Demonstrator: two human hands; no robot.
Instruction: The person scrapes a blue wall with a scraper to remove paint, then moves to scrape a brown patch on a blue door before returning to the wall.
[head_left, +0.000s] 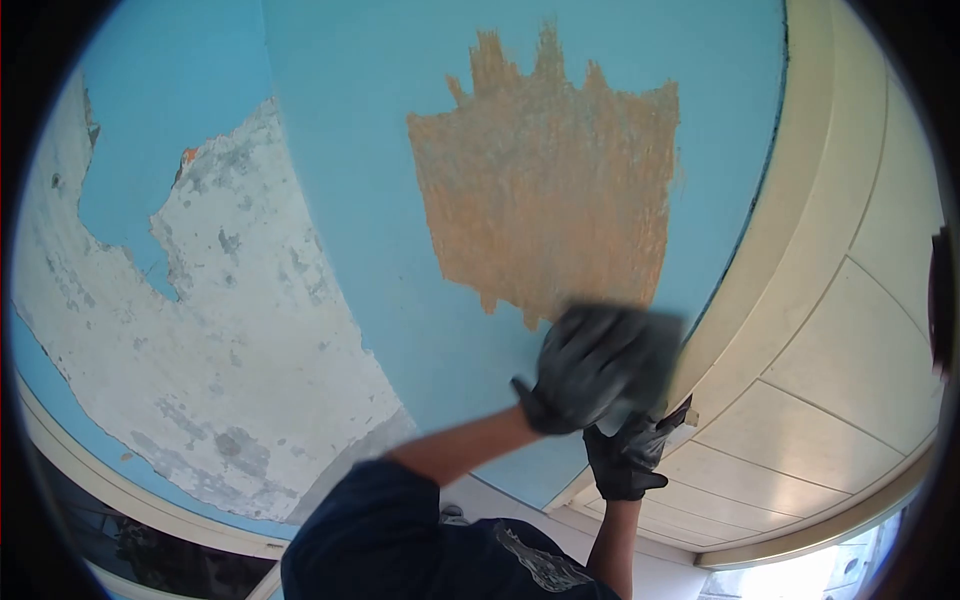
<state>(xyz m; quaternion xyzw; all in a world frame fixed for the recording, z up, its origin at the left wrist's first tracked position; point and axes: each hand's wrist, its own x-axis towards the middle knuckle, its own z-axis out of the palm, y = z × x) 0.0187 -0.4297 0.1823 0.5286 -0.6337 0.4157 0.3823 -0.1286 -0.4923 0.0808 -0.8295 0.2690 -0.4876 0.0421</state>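
My left hand, in a dark glove, is closed on a dark flat rectangular tool, blurred by motion. The tool lies close over the blue wall, at the lower edge of a rough tan patch. Just below, my right hand, gloved too, has its fingers curled and its thumb sticking out to the right. A small tan end shows beside its fingers; I cannot tell what this hand holds.
On the left, the adjoining wall has a large peeled white-grey area with ragged edges. A cream frame and glossy cream panels run along the right. Bright light enters at the lower right, and a dark opening lies at lower left.
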